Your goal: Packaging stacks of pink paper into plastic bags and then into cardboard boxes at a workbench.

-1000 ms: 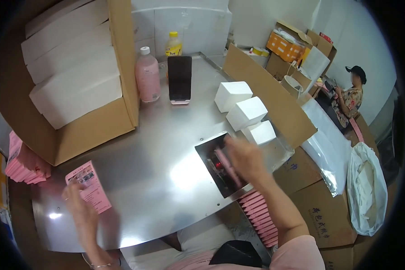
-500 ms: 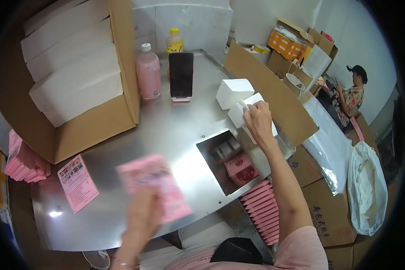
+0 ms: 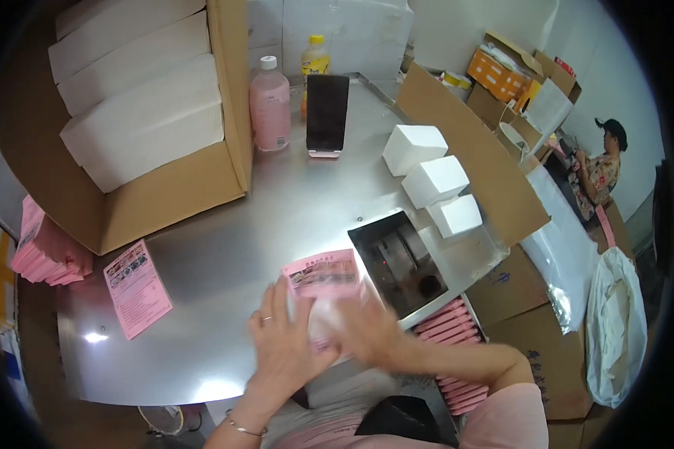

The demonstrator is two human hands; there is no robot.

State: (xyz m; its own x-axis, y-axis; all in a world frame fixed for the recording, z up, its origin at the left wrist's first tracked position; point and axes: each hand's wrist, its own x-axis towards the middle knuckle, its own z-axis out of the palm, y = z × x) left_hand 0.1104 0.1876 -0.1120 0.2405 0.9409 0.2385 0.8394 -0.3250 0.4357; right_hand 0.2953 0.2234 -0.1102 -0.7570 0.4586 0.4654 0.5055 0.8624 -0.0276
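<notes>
Both hands are now meeting at the near edge of the desk (image 3: 225,247), where half a second ago the right one was up at the white boxes and the left was carrying a pink leaflet across. The left hand (image 3: 284,348) and the right hand (image 3: 371,337) are closing together around a small whitish item under the leaflet (image 3: 323,275); motion blur is hiding just how the fingers are gripping, so whether they are clamped on it I cannot tell. The leaflet is lying tilted over the fingertips, just beside the near-left corner of the square opening (image 3: 397,262) sunk into the desk, which is showing dark machine parts inside.

A second leaflet (image 3: 137,288) is lying flat near the desk's left edge, unmoved. Three white boxes (image 3: 434,181) are sitting closed in a row along the right edge, against a cardboard wall. At the far left corner a big carton (image 3: 165,202) is standing open on its side, holding stacked white packs (image 3: 138,112). Beside it at the far edge a pink bottle (image 3: 269,105) and a yellow-capped bottle (image 3: 316,56) are standing upright, with a dark phone (image 3: 326,114) propped in front of them.

Below the near right edge, a tray of pink packs (image 3: 457,352) is sitting on edge. Another pink stack (image 3: 49,251) is lying off the left edge. Far right, another person (image 3: 599,168) is working among cartons.
</notes>
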